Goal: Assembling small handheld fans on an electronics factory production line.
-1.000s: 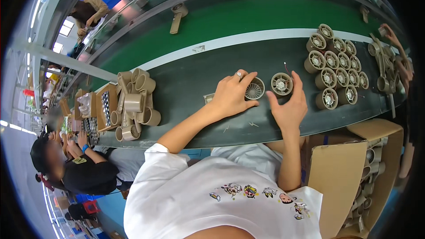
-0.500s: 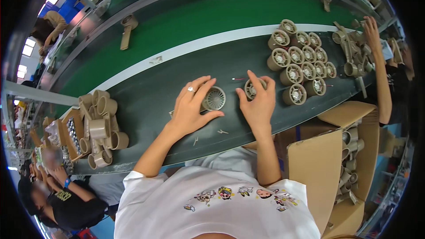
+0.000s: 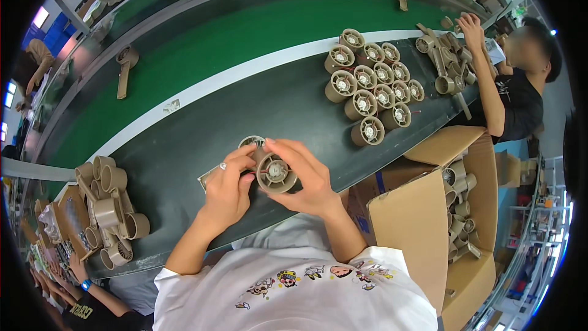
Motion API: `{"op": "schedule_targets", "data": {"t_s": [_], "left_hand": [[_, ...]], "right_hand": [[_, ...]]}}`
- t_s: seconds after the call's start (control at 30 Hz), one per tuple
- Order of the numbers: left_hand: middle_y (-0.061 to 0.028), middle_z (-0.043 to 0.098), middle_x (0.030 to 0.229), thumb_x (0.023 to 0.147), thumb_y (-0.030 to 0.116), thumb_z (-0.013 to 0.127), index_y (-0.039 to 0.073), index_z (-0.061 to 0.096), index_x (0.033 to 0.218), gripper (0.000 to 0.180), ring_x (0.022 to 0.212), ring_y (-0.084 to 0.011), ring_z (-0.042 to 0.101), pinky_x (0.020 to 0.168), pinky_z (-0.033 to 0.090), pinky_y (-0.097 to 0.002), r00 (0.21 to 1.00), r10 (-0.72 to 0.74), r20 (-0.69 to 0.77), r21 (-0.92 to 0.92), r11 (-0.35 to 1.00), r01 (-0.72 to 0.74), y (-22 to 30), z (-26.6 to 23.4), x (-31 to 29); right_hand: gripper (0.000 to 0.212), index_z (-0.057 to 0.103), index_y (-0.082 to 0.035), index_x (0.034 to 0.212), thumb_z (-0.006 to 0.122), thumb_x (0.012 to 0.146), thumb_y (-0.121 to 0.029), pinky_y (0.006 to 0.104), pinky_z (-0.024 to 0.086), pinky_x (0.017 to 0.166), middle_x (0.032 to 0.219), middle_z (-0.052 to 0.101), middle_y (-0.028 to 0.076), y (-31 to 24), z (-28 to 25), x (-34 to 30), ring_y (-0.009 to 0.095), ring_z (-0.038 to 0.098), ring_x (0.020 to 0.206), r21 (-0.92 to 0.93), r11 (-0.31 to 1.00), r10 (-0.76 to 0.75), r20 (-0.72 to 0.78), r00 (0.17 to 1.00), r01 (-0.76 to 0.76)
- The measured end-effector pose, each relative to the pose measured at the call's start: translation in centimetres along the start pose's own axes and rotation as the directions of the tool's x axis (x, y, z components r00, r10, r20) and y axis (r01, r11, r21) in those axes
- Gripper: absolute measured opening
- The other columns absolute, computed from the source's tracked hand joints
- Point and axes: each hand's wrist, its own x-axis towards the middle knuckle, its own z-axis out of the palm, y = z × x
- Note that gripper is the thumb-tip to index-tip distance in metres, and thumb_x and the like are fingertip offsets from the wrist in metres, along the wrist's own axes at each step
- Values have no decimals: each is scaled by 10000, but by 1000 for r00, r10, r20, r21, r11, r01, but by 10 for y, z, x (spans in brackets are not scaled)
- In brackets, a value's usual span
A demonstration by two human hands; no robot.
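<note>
A round beige fan housing with a spoked ring and a pale motor in its middle (image 3: 277, 171) is gripped in my right hand (image 3: 309, 181), its open face turned up. My left hand (image 3: 225, 196) is closed at the housing's left side, and a bit of red wire (image 3: 252, 173) shows at its fingertips. Behind and partly under my left hand lies a beige fan body with a handle; its round end (image 3: 251, 141) shows beyond the fingers and its handle end (image 3: 208, 175) sticks out at the left. The rest of it is hidden.
Several motor-fitted housings (image 3: 365, 103) stand grouped at the right of the dark belt (image 3: 202, 129). Beige fan bodies are piled at the left (image 3: 110, 211) and far right (image 3: 447, 55). An open carton (image 3: 407, 233) holds more. A co-worker's arm (image 3: 490, 95) reaches in at the right.
My right hand has picked up the housing from the belt and brought it left beside my left hand. My left hand has let its spread fingers close. The view has shifted right.
</note>
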Motion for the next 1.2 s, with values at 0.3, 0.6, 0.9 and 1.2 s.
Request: {"op": "schedule_targets", "data": {"t_s": [0.3, 0.6, 0.9, 1.2], "left_hand": [[-168, 688, 901, 805, -16, 608, -18, 609, 843, 38, 700, -259, 669, 651, 530, -312, 992, 57, -115, -63, 996, -64, 12, -5, -2], [-117, 669, 916, 889, -36, 545, -76, 576, 829, 78, 814, -164, 680, 731, 576, -278, 925, -228, 304, -630, 680, 374, 5, -12, -9], [-253, 648, 1096, 886, 15, 585, -44, 529, 703, 200, 914, -223, 679, 827, 572, -336, 891, -169, 422, -786, 422, 452, 5, -24, 3], [-313, 591, 1173, 871, -18, 579, -41, 514, 673, 210, 1091, -311, 618, 891, 564, -397, 889, -151, 433, -857, 236, 458, -5, -34, 2]], "right_hand": [[621, 577, -12, 1201, 751, 605, -35, 342, 496, 833, 1121, 559, 175, -12, 11, -3, 300, 598, 978, -9, 997, 70, -58, 996, -71], [626, 609, -9, 1176, 658, 552, -8, 293, 490, 808, 1044, 595, 140, -21, 10, -14, 221, 612, 920, -92, 985, 132, -144, 981, -146], [648, 528, 33, 1218, 664, 585, 8, 300, 498, 883, 1091, 558, 95, -14, 1, -28, 201, 631, 1004, 97, 984, 164, -147, 975, -151], [537, 592, 1, 1080, 713, 559, -50, 430, 559, 809, 1124, 516, 236, 5, 10, -17, 334, 658, 907, 8, 994, -103, -138, 985, 105]]}}
